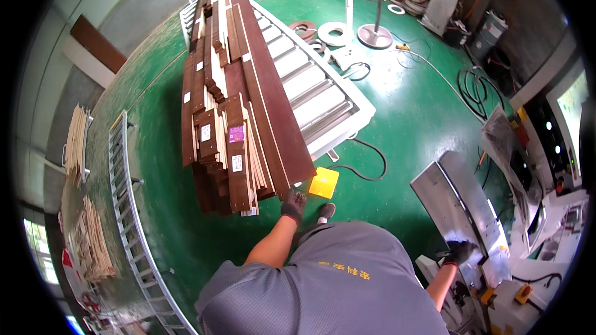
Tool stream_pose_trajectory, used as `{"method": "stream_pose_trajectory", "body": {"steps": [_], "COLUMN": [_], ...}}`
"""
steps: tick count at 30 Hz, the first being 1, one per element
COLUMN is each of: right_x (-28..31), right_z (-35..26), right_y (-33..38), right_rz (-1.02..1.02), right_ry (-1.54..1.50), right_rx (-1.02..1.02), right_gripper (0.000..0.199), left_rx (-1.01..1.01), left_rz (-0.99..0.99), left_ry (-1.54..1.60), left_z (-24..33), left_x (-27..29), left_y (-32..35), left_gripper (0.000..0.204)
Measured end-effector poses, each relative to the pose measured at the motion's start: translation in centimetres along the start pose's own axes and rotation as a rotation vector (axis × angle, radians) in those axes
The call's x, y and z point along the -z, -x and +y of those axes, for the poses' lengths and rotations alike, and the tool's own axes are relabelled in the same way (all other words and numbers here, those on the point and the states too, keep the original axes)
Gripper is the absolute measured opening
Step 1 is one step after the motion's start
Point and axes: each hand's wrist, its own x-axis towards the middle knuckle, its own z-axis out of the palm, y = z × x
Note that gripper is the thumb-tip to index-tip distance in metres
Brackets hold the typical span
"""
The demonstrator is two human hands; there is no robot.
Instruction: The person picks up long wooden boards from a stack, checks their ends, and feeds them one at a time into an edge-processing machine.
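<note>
The long dark brown board [273,93] lies at the right edge of a tall stack of wood strips [217,118], running from twelve o'clock down toward the person, tilted slightly so its near end sits at about six o'clock of the pile. The left hand [293,205], in a dark glove, reaches straight out to that near end; its fingers touch the board's lower corner, but whether the grip is clenched around it or merely pressed against it I cannot tell. The stack itself mixes dark and pale strips, several carrying small white labels and one a purple label [236,134], and it rests across a white roller conveyor [316,96] that shows at three o'clock of the wood.

Just at four o'clock of the left hand a yellow square block [324,182] lies on the green floor [422,118], with a black cable [372,167] looping past it. The person's shoe [326,212] stands right below the block.

Well apart, at the lower right, the right hand [459,252], also gloved, rests on a shiny metal machine surface [462,205], fingers curled at its edge. A pedestal fan [377,6] stands at one o'clock, far back, and a metal rail [127,211] curves along nine o'clock.
</note>
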Motion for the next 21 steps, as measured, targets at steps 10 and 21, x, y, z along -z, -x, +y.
{"method": "stream_pose_trajectory", "body": {"steps": [10,21], "right_x": [-24.8,-38.9], "right_z": [-1.5,-12.8], "right_y": [22.9,41.5], "right_rz": [-1.048,-1.788], "right_ry": [0.492,0.037], "right_rx": [-0.132,0.918], "right_gripper": [0.05,0.06], "left_rx": [-0.58,-2.385], "left_rz": [-0.222,-0.193], "left_ry": [-0.335,-1.542], "left_z": [6.9,22.2], "left_x": [-12.9,-25.5], "left_y": [13.4,44.4], "left_gripper": [0.024,0.029]}}
